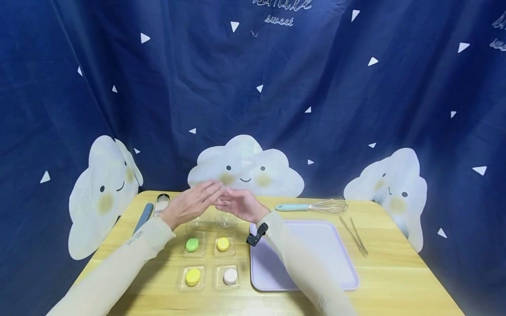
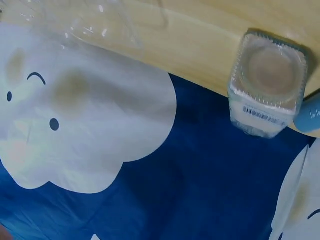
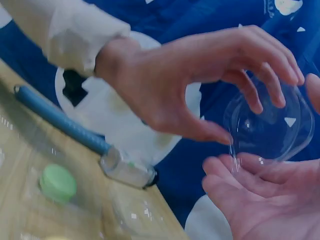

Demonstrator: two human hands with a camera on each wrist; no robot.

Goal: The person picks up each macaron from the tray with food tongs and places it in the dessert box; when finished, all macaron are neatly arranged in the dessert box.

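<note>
Above the back of the table, my left hand [image 1: 193, 202] and right hand [image 1: 243, 206] meet around a small clear plastic lid [image 3: 267, 127]. In the right wrist view, the left thumb and fingers grip its near side and upper rim. My right hand lies palm up beneath, fingers under the lid and the thumb tip at its far side. A green macaron [image 1: 192, 245], a yellow macaron [image 1: 223, 244], another yellow macaron [image 1: 193, 277] and a pale pink macaron [image 1: 230, 276] sit on clear square plastic bases below the hands. The left wrist view shows almost none of the left hand.
Clear plastic pieces [image 1: 226, 220] stand behind the macarons. A lilac tray [image 1: 304, 287] lies to the right, with a whisk [image 1: 292, 206] behind it and tweezers [image 1: 356, 239] beside it. A black-capped jar [image 1: 161, 204] and a blue stick [image 1: 144, 217] are at the left.
</note>
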